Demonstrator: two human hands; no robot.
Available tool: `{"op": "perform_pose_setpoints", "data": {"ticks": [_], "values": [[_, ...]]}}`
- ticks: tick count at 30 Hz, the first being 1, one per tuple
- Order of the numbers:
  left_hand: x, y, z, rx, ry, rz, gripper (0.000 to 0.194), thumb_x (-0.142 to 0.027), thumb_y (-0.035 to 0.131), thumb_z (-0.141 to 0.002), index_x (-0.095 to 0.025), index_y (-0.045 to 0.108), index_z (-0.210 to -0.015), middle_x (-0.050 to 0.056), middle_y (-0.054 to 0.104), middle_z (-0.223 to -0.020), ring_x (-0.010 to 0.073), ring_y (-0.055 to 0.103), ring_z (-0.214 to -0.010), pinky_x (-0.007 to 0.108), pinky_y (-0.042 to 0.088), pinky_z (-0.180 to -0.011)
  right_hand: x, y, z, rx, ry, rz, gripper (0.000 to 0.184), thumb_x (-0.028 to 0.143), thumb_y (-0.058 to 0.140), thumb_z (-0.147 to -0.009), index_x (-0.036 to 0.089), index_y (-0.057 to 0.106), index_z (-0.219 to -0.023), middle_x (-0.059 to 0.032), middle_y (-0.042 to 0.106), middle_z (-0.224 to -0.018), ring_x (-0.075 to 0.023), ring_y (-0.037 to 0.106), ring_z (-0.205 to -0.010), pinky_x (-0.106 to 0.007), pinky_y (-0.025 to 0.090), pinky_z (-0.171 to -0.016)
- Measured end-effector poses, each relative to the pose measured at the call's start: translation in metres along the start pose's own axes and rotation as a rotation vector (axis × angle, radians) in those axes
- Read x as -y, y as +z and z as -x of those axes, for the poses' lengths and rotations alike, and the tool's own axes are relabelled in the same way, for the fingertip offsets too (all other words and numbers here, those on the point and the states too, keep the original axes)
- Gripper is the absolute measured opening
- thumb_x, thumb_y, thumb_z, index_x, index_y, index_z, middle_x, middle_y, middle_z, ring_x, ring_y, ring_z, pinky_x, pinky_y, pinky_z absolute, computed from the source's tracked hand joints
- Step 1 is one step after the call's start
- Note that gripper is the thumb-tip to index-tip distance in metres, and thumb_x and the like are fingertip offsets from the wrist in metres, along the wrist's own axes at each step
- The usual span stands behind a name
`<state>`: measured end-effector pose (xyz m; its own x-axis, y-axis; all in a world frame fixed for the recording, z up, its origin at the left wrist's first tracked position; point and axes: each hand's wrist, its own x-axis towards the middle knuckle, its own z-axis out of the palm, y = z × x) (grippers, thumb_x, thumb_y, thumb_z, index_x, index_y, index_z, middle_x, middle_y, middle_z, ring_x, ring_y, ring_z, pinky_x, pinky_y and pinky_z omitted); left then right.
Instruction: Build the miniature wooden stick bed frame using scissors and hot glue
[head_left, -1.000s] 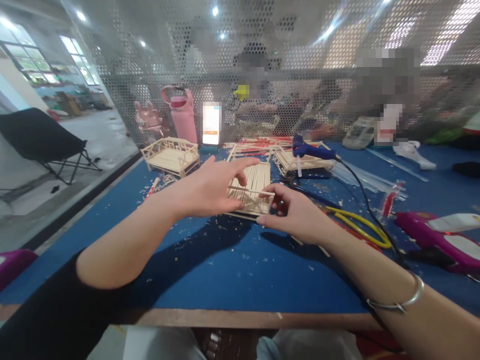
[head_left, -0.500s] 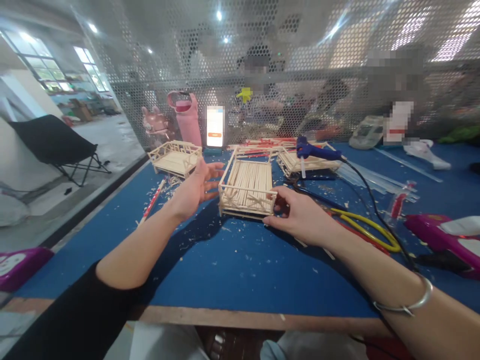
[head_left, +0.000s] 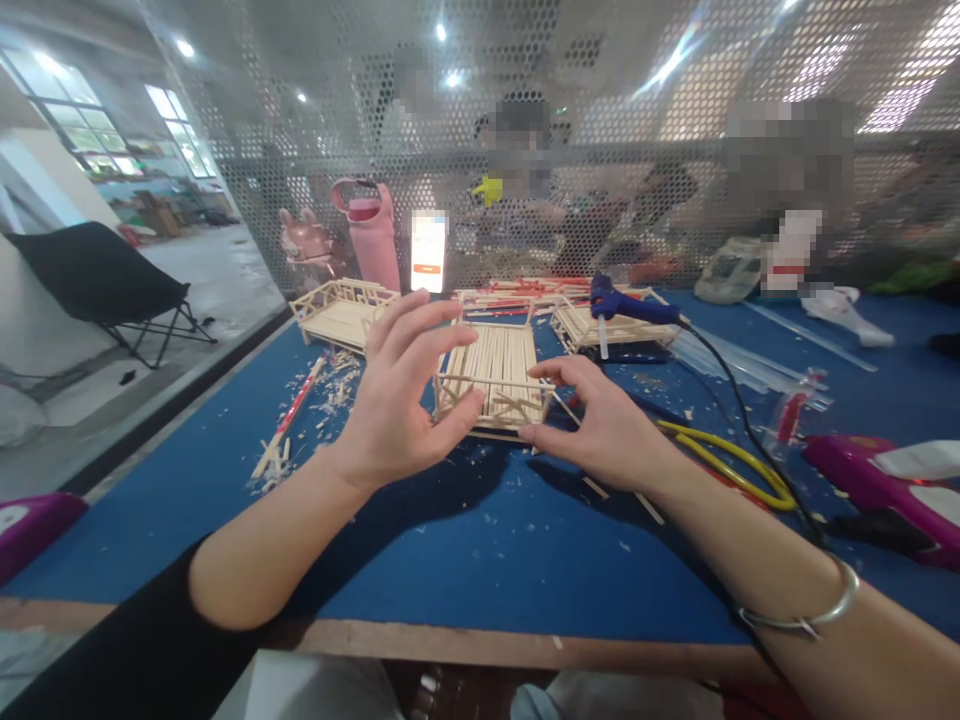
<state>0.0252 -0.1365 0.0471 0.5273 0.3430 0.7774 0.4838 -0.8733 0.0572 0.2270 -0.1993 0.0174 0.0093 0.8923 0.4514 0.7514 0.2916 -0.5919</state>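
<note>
A miniature bed [head_left: 504, 350] of thin wooden sticks stands in the middle of the table, with crossed sticks on its low front rail. My right hand [head_left: 596, 420] grips its front right corner, index finger near the top rail and thumb low at the base. On the other side, my left hand [head_left: 405, 390] is open, fingers spread, its thumb in front of the left part of the rail. Whether that thumb touches the wood I cannot tell. The bed's left side is partly hidden behind this hand.
Two more stick models, one at left [head_left: 341, 315] and one at right [head_left: 592, 325], flank the bed. A blue glue gun [head_left: 637, 308] rests on the right one, its cable trailing forward. Yellow-handled pliers [head_left: 731, 465], a pink bottle [head_left: 373, 240], a phone [head_left: 428, 262] and wood scraps lie around.
My left hand swung left off the bed, uncovering it, then came back beside its front left corner with fingers spread. My right hand stayed at the right corner, its fingers shifting slightly.
</note>
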Motion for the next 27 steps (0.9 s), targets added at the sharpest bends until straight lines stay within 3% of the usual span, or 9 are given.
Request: {"op": "perform_pose_setpoints", "data": {"ticks": [4, 12, 27], "values": [[-0.003, 0.007, 0.001, 0.016, 0.079, -0.009, 0.034, -0.031, 0.056, -0.075, -0.021, 0.05, -0.107, 0.009, 0.048, -0.131, 0.0283, 0.03, -0.131, 0.05, 0.025, -0.108, 0.006, 0.006, -0.002, -0.044, 0.019, -0.072, 0.027, 0.033, 0.062, -0.068, 0.02, 0.055, -0.091, -0.0048, 0.059, -0.096, -0.0194, 0.055, -0.088, -0.032, 0.041, -0.077], [0.001, 0.013, 0.002, -0.108, 0.008, 0.094, 0.03, -0.016, 0.043, -0.08, -0.02, 0.049, -0.109, 0.01, 0.053, -0.125, 0.0236, 0.04, -0.125, 0.048, 0.03, -0.108, 0.008, 0.013, -0.004, -0.18, 0.071, -0.151, 0.022, 0.031, 0.065, -0.066, 0.02, 0.058, -0.083, -0.0028, 0.062, -0.086, -0.0175, 0.055, -0.08, -0.031, 0.042, -0.071], [0.0, 0.014, 0.003, -0.104, 0.003, 0.127, 0.03, -0.014, 0.042, -0.081, -0.02, 0.05, -0.109, 0.009, 0.054, -0.123, 0.0224, 0.041, -0.123, 0.049, 0.03, -0.108, 0.007, 0.014, -0.005, -0.203, 0.119, -0.161, 0.02, 0.034, 0.062, -0.069, 0.019, 0.057, -0.08, -0.0027, 0.06, -0.081, -0.0157, 0.052, -0.071, -0.031, 0.042, -0.068]]}}
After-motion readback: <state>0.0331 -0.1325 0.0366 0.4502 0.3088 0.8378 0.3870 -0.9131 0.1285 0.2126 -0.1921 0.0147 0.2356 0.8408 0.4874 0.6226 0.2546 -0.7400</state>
